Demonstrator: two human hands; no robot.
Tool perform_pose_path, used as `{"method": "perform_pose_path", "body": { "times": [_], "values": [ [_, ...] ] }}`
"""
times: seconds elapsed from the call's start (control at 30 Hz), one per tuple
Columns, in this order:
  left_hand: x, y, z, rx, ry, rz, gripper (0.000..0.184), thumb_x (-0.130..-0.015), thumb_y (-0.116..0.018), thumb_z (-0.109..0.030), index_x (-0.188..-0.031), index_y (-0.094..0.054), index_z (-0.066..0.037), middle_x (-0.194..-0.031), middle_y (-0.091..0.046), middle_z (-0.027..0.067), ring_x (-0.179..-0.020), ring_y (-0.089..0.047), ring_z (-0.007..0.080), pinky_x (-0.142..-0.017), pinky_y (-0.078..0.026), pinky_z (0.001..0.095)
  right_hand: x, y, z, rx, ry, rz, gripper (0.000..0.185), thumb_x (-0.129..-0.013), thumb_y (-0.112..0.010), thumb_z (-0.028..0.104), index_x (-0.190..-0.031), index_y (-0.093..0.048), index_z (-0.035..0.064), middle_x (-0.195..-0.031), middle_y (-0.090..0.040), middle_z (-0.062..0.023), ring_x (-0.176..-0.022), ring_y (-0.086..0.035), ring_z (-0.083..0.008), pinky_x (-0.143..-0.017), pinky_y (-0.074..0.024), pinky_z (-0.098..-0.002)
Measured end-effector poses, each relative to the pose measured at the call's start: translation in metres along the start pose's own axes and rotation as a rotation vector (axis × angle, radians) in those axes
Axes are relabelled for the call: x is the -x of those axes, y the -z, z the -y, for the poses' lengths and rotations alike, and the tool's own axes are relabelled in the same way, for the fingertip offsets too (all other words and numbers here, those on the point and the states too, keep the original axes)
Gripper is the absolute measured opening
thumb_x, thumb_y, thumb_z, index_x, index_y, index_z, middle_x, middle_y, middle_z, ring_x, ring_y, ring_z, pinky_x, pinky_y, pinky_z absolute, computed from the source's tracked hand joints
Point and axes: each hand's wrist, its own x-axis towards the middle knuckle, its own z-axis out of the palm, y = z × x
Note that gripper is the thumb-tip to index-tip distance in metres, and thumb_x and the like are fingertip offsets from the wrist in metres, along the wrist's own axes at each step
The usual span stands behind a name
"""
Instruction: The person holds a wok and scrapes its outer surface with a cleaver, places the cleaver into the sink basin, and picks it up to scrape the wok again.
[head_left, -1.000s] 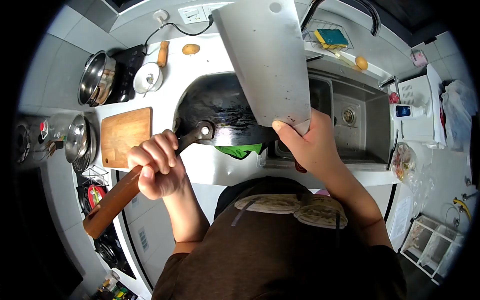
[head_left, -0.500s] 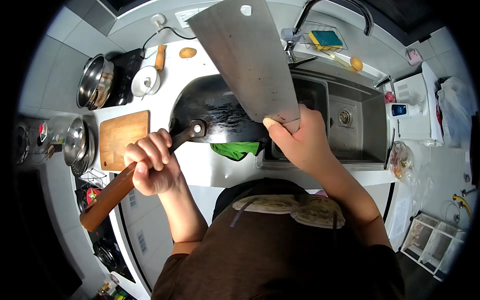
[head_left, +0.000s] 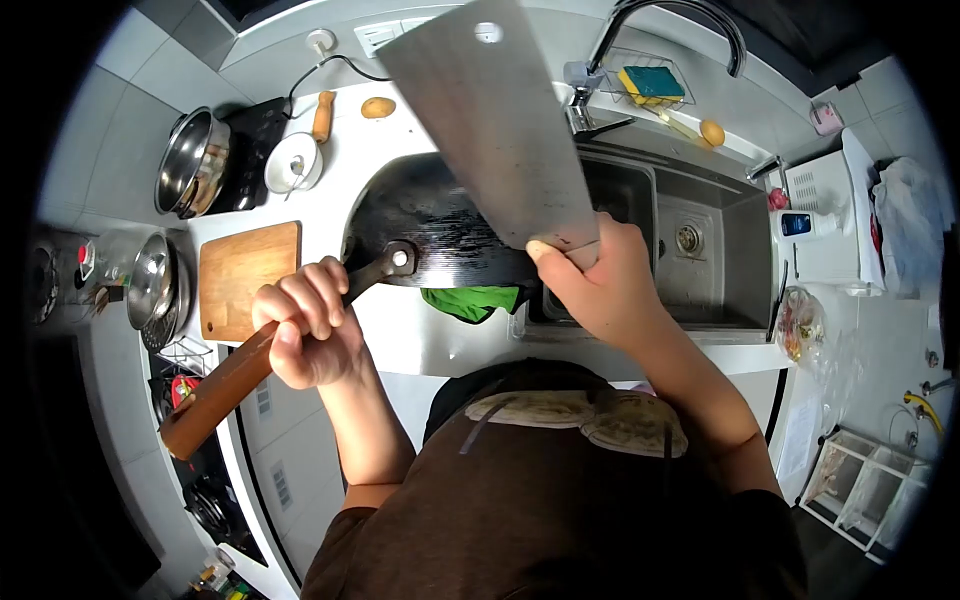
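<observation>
My left hand (head_left: 308, 325) is closed around the brown wooden handle of a black wok (head_left: 420, 215), near where the handle meets the metal. The wok hangs over the counter and the left edge of the sink. In my right hand (head_left: 595, 275) is a broad metal cleaver (head_left: 500, 120), held at its lower end with the thumb on the flat side. Its blade points up and to the left, in front of part of the wok. The cleaver's handle is hidden by my right hand. A green cloth (head_left: 470, 302) shows just below the wok.
A double sink (head_left: 700, 250) with a faucet (head_left: 740, 45) is at the right. Left on the white counter (head_left: 400, 335) are a cutting board (head_left: 250, 280), a white bowl (head_left: 293, 163), a potato (head_left: 378, 107) and a steel pot (head_left: 195, 165). A sponge (head_left: 650, 84) sits behind the sink.
The cleaver has tilted further left, and my right hand has shifted slightly left with it. My left hand keeps its grip on the wok handle.
</observation>
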Motion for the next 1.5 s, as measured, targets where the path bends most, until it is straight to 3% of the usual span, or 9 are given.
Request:
{"method": "perform_pose_path", "body": {
  "times": [0.53, 0.77, 0.9, 0.93, 1.0, 1.4, 1.5],
  "values": [
    [-0.002, 0.000, 0.001, 0.001, -0.004, -0.037, 0.024, -0.075, -0.051, -0.019, -0.060, -0.033, -0.014, -0.048, -0.039, -0.0012, -0.045, -0.038, 0.0122, -0.057, -0.034, 0.0316, 0.002, 0.000, 0.000, -0.007, 0.036, -0.013, 0.013, -0.074, -0.060, 0.009, -0.080, -0.059, -0.0026, -0.060, -0.059, -0.0149, -0.049, -0.056, -0.0236, -0.050, -0.0432, -0.0301],
    [-0.001, -0.001, 0.000, 0.011, 0.007, -0.012, 0.024, -0.075, -0.051, -0.019, -0.060, -0.033, -0.014, -0.048, -0.038, -0.0008, -0.045, -0.037, 0.0126, -0.057, -0.034, 0.0319, 0.002, -0.003, 0.000, -0.056, -0.011, -0.011, 0.013, -0.074, -0.060, 0.008, -0.080, -0.059, -0.0031, -0.058, -0.057, -0.0123, -0.048, -0.054, -0.0153, -0.050, -0.0418, -0.0290],
    [-0.002, 0.003, 0.000, 0.016, -0.006, 0.006, 0.024, -0.075, -0.050, -0.019, -0.060, -0.033, -0.014, -0.048, -0.038, -0.0008, -0.045, -0.037, 0.0126, -0.057, -0.034, 0.0319, 0.002, 0.001, 0.001, -0.004, -0.068, 0.009, 0.011, -0.077, -0.062, 0.008, -0.080, -0.059, -0.0019, -0.063, -0.058, -0.0035, -0.058, -0.050, -0.0074, -0.054, -0.0408, -0.0252],
    [-0.002, 0.002, -0.001, 0.014, -0.008, 0.003, 0.024, -0.075, -0.050, -0.019, -0.060, -0.033, -0.014, -0.048, -0.038, -0.0008, -0.045, -0.037, 0.0126, -0.057, -0.034, 0.0319, 0.001, 0.000, 0.001, -0.004, -0.066, 0.013, 0.011, -0.077, -0.062, 0.008, -0.080, -0.059, -0.0019, -0.063, -0.058, -0.0035, -0.058, -0.050, -0.0074, -0.054, -0.0408, -0.0252],
    [-0.003, 0.000, 0.000, -0.004, -0.002, -0.027, 0.024, -0.075, -0.050, -0.019, -0.060, -0.033, -0.014, -0.048, -0.038, -0.0009, -0.045, -0.038, 0.0127, -0.057, -0.034, 0.0318, -0.002, -0.003, -0.001, -0.032, 0.033, -0.018, 0.014, -0.075, -0.060, 0.009, -0.081, -0.059, -0.0037, -0.059, -0.058, -0.0123, -0.048, -0.055, -0.0153, -0.049, -0.0415, -0.0279],
    [-0.003, 0.000, 0.000, -0.001, 0.000, -0.003, 0.023, -0.075, -0.050, -0.019, -0.061, -0.034, -0.014, -0.048, -0.039, -0.0010, -0.045, -0.037, 0.0124, -0.057, -0.034, 0.0317, 0.002, 0.000, -0.003, 0.007, -0.042, 0.010, 0.014, -0.075, -0.060, 0.009, -0.082, -0.059, -0.0032, -0.060, -0.059, -0.0124, -0.049, -0.052, -0.0144, -0.051, -0.0424, -0.0275],
    [-0.002, 0.000, -0.001, -0.012, 0.014, -0.011, 0.024, -0.075, -0.050, -0.020, -0.061, -0.032, -0.015, -0.048, -0.037, -0.0016, -0.047, -0.036, 0.0116, -0.059, -0.033, 0.0311, -0.001, -0.002, 0.000, -0.035, -0.034, -0.019, 0.016, -0.075, -0.061, 0.011, -0.082, -0.060, -0.0034, -0.062, -0.061, -0.0130, -0.050, -0.054, -0.0184, -0.052, -0.0430, -0.0279]
  ]
}}
